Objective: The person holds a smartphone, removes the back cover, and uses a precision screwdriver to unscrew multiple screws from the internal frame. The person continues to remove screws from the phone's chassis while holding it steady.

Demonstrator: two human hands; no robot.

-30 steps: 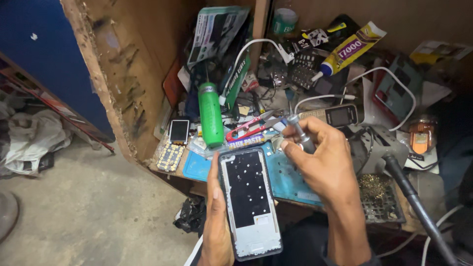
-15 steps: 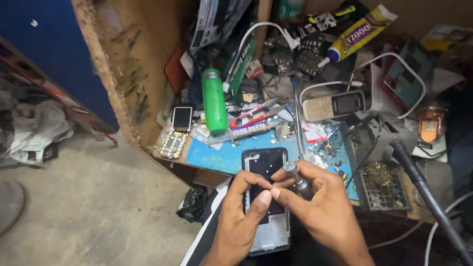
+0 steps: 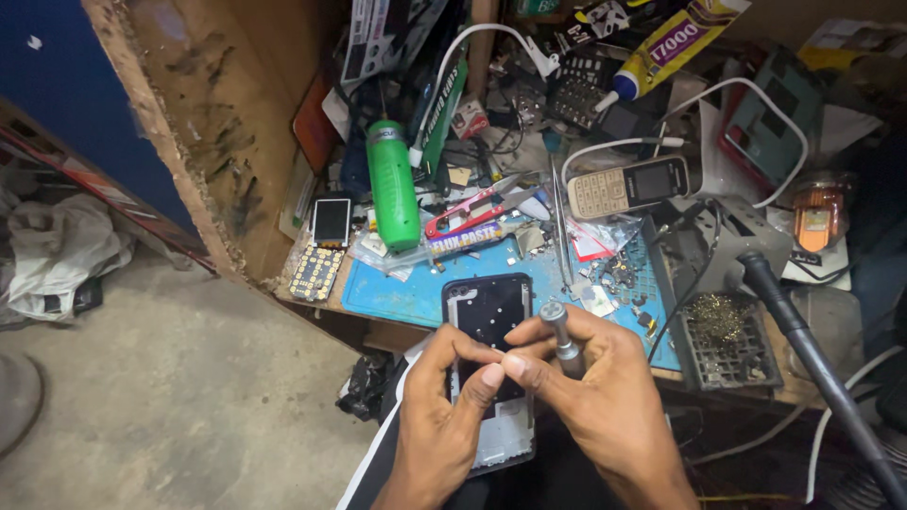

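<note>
Left hand (image 3: 444, 416): gripping opened phone (image 3: 491, 326).
Right hand (image 3: 595, 397): closed around screwdriver (image 3: 562, 338).
Green bottle (image 3: 391, 184): 11 o'clock.
Yellow glue tube (image 3: 666, 42): 1 o'clock.

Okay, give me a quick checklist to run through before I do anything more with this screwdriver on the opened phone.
1. Left hand grips the opened phone: ok.
2. Right hand holds the screwdriver by its shaft: ok.
3. Screwdriver tip seated on a screw: cannot tell, fingers hide it.
4. Phone supported: not ok, held in the air off the blue mat.
5. Loose small parts on the mat lie close to the hands: not ok.
</note>
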